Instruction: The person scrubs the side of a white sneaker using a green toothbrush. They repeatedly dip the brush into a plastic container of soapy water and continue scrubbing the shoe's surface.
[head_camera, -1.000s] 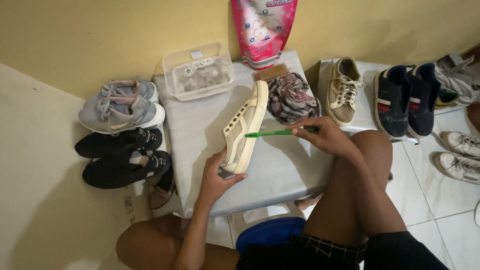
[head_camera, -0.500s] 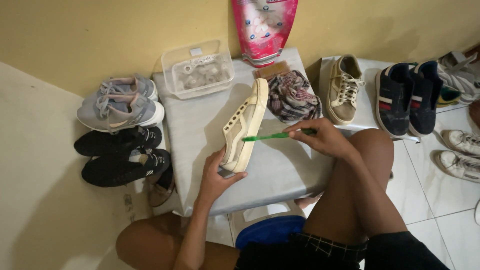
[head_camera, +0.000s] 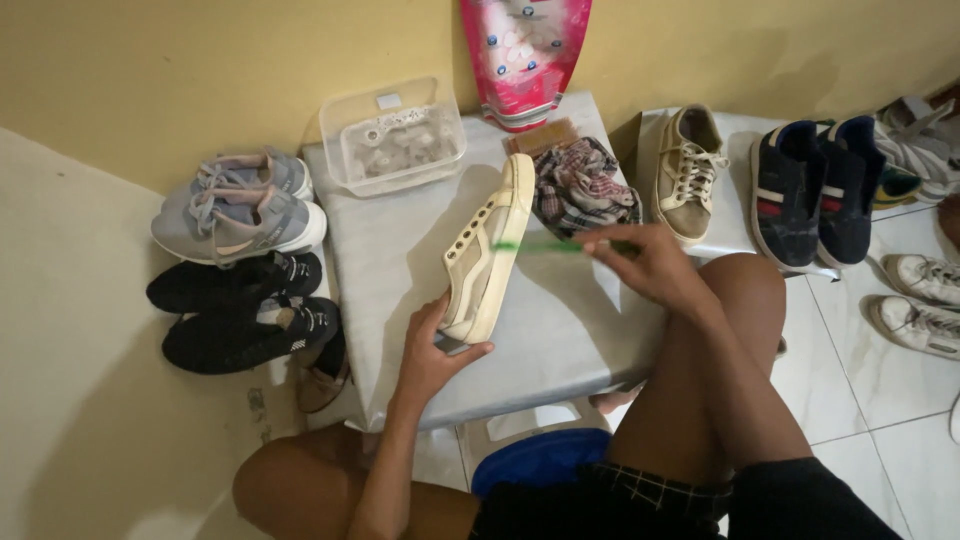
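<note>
A beige sneaker (head_camera: 490, 250) stands on its side on a grey covered low table (head_camera: 400, 250), sole turned to the right. My left hand (head_camera: 432, 352) grips it at the heel. My right hand (head_camera: 645, 262) holds a green toothbrush (head_camera: 535, 246), whose head rests against the shoe's sole edge, blurred by motion. A crumpled plaid cloth (head_camera: 582, 188) lies just behind the toothbrush. My bare right knee (head_camera: 740, 300) rises beside the table.
A clear plastic tub (head_camera: 392, 136) and a pink pouch (head_camera: 525, 55) stand at the table's back. Grey sneakers (head_camera: 238, 205) and black shoes (head_camera: 245, 310) lie left. A second beige sneaker (head_camera: 690, 170), navy shoes (head_camera: 815, 190) and white shoes (head_camera: 925, 295) lie right. A blue basin (head_camera: 540, 460) sits below.
My right hand has shifted the toothbrush along the shoe's sole edge. The left hand keeps its hold on the heel.
</note>
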